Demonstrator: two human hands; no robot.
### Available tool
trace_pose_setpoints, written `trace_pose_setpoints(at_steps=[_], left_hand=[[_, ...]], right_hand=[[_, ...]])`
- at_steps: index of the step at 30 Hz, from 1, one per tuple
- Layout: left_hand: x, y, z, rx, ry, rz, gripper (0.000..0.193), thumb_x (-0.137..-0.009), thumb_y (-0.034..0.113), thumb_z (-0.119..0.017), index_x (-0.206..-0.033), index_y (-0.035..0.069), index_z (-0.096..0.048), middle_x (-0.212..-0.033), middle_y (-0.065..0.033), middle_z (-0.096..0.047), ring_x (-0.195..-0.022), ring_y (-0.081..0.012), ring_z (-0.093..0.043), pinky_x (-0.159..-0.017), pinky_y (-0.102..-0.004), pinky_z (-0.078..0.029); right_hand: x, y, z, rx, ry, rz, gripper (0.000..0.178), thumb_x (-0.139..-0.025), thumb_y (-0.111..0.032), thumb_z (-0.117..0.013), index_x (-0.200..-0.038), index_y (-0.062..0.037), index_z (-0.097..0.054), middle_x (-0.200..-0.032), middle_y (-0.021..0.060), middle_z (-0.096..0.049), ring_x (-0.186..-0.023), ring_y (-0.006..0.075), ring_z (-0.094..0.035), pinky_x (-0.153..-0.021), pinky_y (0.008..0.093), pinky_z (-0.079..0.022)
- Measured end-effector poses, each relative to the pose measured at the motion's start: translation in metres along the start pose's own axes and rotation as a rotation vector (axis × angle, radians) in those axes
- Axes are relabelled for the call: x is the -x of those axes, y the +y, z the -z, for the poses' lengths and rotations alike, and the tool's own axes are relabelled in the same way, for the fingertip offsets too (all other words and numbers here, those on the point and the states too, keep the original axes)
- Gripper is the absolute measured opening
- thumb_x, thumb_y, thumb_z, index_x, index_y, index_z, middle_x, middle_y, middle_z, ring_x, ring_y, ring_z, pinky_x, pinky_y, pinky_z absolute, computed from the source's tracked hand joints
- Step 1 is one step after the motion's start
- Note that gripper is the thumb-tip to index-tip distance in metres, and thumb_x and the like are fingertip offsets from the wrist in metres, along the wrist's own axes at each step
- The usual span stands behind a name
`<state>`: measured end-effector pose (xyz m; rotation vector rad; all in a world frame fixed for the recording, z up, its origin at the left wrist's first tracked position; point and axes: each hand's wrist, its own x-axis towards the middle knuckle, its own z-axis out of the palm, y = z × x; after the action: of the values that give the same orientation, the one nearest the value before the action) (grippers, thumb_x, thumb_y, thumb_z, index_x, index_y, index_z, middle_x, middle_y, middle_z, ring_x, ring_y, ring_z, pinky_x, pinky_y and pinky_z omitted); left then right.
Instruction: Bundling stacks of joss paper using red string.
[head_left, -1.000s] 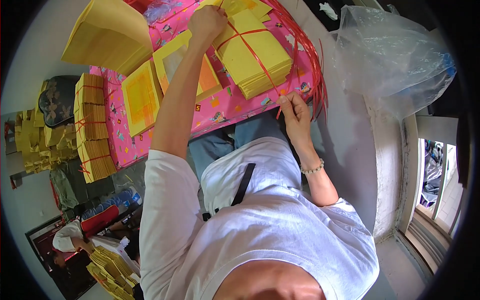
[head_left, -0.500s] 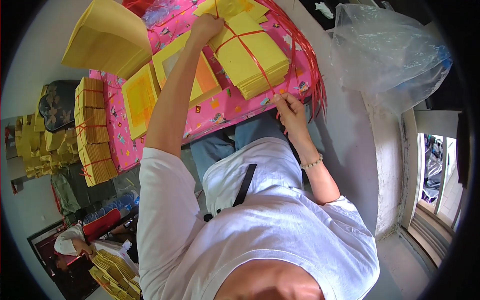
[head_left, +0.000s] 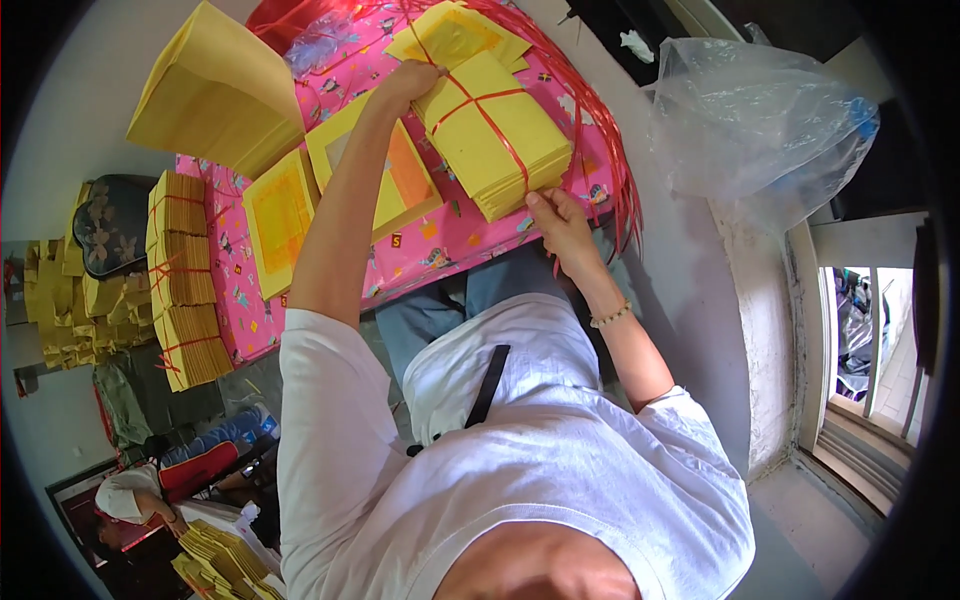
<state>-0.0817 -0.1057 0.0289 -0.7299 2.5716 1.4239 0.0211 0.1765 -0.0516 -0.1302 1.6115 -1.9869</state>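
Note:
A stack of yellow paper sheets [head_left: 500, 130] lies on the pink patterned tabletop [head_left: 440, 240], with a red plastic strap [head_left: 493, 97] crossing over its top. At the stack's far left corner, my left hand [head_left: 408, 84] is closed around the strap where it runs off the edge; some fingertips are hidden. My right hand [head_left: 565, 230] pinches the strap between thumb and fingers against the near edge of the stack. Left of this bundle lie a yellow stack with an orange panel [head_left: 405, 170] and another with an orange print [head_left: 280, 220].
Long red straps [head_left: 610, 150] hang over the table's right edge. A tall yellow stack [head_left: 215, 95] leans at the far left, above strapped bundles [head_left: 185, 280]. A clear plastic bag [head_left: 760, 130] hangs at right. Another person [head_left: 135, 495] sits at lower left by more yellow paper.
My right hand has moved slightly left and in against the near edge of the stack, drawing the strap down along it. My left hand stays at the far corner.

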Motion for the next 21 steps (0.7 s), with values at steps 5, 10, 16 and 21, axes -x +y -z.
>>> trace_pose_setpoints(at_steps=[5, 10, 16, 21], left_hand=[[0.007, -0.015, 0.009, 0.119, 0.031, 0.008, 0.033, -0.091, 0.025, -0.055, -0.106, -0.003, -0.063, -0.092, -0.0099, -0.068, -0.077, -0.0189, -0.063, -0.071, -0.0323, -0.048], [0.046, -0.027, 0.005, 0.615, 0.059, -0.075, 0.029, -0.096, 0.021, -0.048, -0.108, -0.001, -0.061, -0.095, -0.008, -0.067, -0.08, -0.0159, -0.063, -0.072, -0.0305, -0.049], [0.067, -0.062, -0.017, 0.917, -0.062, -0.172, 0.022, -0.098, 0.02, -0.046, -0.104, 0.005, -0.062, -0.093, -0.0043, -0.066, -0.081, -0.013, -0.062, -0.071, -0.0285, -0.05], [0.063, -0.064, -0.027, 0.929, -0.044, -0.077, 0.025, -0.099, 0.021, -0.046, -0.108, 0.004, -0.062, -0.092, -0.003, -0.065, -0.082, -0.0116, -0.062, -0.072, -0.0272, -0.052]], right_hand=[[-0.008, 0.0, 0.0, 0.076, -0.035, 0.179, 0.018, -0.095, -0.018, -0.054, -0.101, -0.0003, -0.055, -0.085, 0.0011, -0.059, -0.081, 0.0085, -0.052, -0.069, 0.0244, -0.042], [-0.001, -0.041, 0.006, 0.478, 0.06, 0.461, 0.016, -0.093, -0.011, -0.055, -0.105, -0.0005, -0.052, -0.091, 0.009, -0.065, -0.082, 0.014, -0.062, -0.072, 0.0262, -0.046], [0.004, -0.096, 0.022, 1.017, 0.172, 0.722, 0.019, -0.087, -0.014, -0.06, -0.102, -0.0075, -0.052, -0.085, 0.0128, -0.066, -0.077, 0.0345, -0.064, -0.059, 0.041, -0.049], [0.0, -0.068, 0.044, 1.124, 0.077, 0.638, 0.021, -0.085, -0.016, -0.062, -0.102, -0.0091, -0.053, -0.081, 0.0136, -0.065, -0.074, 0.0356, -0.063, -0.059, 0.0434, -0.048]])
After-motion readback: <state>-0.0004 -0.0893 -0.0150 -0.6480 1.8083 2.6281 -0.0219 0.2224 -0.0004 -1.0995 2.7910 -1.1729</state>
